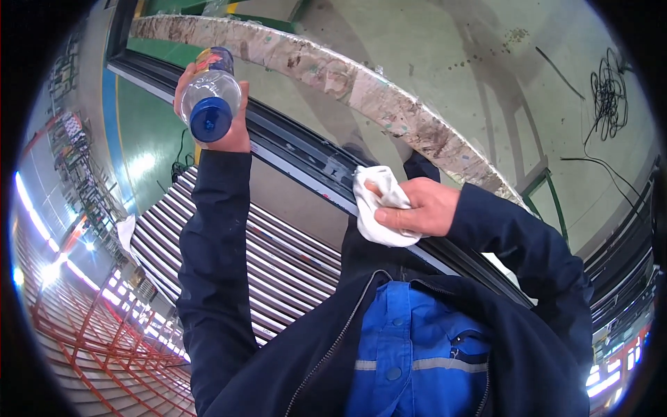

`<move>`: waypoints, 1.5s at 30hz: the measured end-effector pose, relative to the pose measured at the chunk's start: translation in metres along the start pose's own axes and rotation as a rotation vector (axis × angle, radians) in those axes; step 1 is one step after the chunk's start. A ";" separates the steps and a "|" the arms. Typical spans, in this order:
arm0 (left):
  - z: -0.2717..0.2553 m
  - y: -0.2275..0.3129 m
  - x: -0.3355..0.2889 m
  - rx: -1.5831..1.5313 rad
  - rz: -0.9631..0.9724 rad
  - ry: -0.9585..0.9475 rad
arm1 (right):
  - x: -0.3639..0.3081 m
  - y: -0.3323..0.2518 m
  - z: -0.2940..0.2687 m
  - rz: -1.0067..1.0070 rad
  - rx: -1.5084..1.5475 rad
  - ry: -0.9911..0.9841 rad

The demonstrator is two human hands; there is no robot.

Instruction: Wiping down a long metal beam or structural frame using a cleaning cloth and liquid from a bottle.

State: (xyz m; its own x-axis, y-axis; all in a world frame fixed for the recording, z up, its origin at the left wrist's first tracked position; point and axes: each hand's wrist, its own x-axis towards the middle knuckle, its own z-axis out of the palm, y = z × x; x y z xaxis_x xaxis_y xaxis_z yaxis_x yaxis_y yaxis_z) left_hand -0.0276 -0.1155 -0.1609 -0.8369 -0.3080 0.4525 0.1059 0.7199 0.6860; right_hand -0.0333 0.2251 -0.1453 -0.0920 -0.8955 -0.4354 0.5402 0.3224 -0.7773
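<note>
My left hand (235, 137) is wrapped round a clear plastic bottle (203, 89) with a blue cap and a coloured label. The bottle is held over a long dark window-frame-like profile (295, 147), its cap turned toward me. A bunched white cloth (386, 228) is gripped in my right hand (434, 206), thumb on top. The cloth lies against the profile near its middle, covering part of it. Whether the bottle has liquid in it, I cannot tell.
Beyond the profile runs a long, stained, padded-looking beam (333, 73). Striped light and dark bars (288, 267) lie below the profile on the left. A black cable coil (610, 101) rests on the green floor at right. Red metal racks (90, 340) stand at lower left.
</note>
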 end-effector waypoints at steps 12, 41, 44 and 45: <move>-0.001 0.004 0.000 0.080 0.010 -0.023 | -0.011 -0.004 -0.005 0.095 -0.152 0.086; 0.001 0.000 -0.006 -0.246 -0.220 0.058 | 0.056 -0.030 0.008 0.110 -0.442 0.246; 0.001 -0.004 -0.001 0.116 0.113 0.034 | 0.024 -0.024 0.003 0.152 -0.398 0.172; 0.002 -0.003 0.000 0.116 0.111 0.034 | 0.024 -0.021 0.007 0.113 -0.457 0.230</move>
State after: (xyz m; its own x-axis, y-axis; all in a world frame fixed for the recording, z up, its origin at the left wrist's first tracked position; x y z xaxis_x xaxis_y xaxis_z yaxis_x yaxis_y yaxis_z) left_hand -0.0292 -0.1167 -0.1640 -0.8047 -0.2422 0.5421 0.1324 0.8168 0.5615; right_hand -0.0413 0.1951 -0.1366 -0.2629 -0.7734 -0.5768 0.1415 0.5604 -0.8160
